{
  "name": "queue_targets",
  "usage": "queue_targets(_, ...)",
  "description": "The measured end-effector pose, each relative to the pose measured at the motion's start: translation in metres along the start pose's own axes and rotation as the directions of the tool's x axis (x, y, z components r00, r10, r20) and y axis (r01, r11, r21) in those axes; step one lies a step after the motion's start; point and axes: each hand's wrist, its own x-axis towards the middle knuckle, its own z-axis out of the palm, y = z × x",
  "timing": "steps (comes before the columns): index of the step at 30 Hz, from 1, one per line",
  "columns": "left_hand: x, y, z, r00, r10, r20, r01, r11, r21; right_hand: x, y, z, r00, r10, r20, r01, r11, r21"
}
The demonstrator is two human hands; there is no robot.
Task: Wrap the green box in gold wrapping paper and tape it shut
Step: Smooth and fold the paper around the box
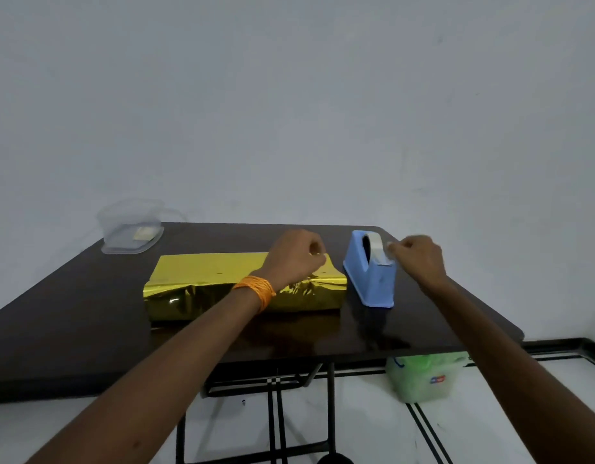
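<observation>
The box (pixel 202 283) lies in the middle of the dark table (pixel 71 316), fully covered in shiny gold wrapping paper; no green shows. My left hand (pixel 294 257), with an orange thread band at the wrist, rests on the box's right end with its fingers curled down on the paper. Just right of the box stands a blue tape dispenser (pixel 370 276) with a roll of clear tape. My right hand (pixel 418 259) is at the dispenser's front and pinches the free end of the tape; this hand is blurred.
A clear plastic container (pixel 132 229) sits at the table's back left corner. Under the table's right edge, on the tiled floor, stands a translucent tub (pixel 423 380) with green contents. A plain wall rises behind the table.
</observation>
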Motion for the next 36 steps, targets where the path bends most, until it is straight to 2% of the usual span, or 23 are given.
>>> queue_targets(3, 0.011, 0.027, 0.028, 0.994, -0.038, 0.106, 0.05, 0.992, -0.119, -0.001, 0.006, 0.002, 0.954, 0.221, 0.203, -0.263, 0.942, 0.211)
queue_targets(6, 0.024, 0.039, 0.055, 0.982, -0.068, 0.174, 0.093, 0.986, -0.14, -0.002, 0.005, 0.007, 0.916, 0.261, 0.306, -0.361, 0.869, 0.339)
queue_targets(11, 0.034, 0.046, 0.083, 0.982, -0.075, 0.175, 0.095, 0.99, -0.109, 0.003, -0.003, 0.013, 0.925, 0.263, 0.275, -0.357, 0.849, 0.389)
queue_targets(15, 0.038, 0.044, 0.092, 0.988, -0.068, 0.14, 0.083, 0.991, -0.102, 0.011, -0.005, 0.017, 0.981, 0.136, 0.135, -0.172, 0.936, 0.306)
queue_targets(19, 0.041, 0.046, 0.094, 0.991, -0.049, 0.124, 0.056, 0.997, -0.053, 0.005, -0.007, 0.018, 0.997, 0.07, 0.044, -0.08, 0.958, 0.275)
queue_targets(26, 0.042, 0.044, 0.1, 0.995, -0.059, 0.082, 0.065, 0.995, -0.076, -0.023, 0.016, 0.018, 0.965, 0.223, 0.139, -0.263, 0.807, 0.529)
queue_targets(29, 0.042, 0.044, 0.098, 0.995, -0.056, 0.08, 0.061, 0.996, -0.065, -0.032, 0.024, 0.025, 0.95, 0.268, 0.162, -0.312, 0.766, 0.562)
queue_targets(33, 0.041, 0.043, 0.101, 0.997, -0.044, 0.071, 0.048, 0.997, -0.056, -0.035, 0.029, 0.031, 0.971, 0.22, 0.093, -0.236, 0.826, 0.511)
queue_targets(36, 0.042, 0.043, 0.102, 0.997, -0.041, 0.072, 0.045, 0.997, -0.067, -0.037, 0.033, 0.032, 0.993, 0.114, -0.004, -0.106, 0.932, 0.346)
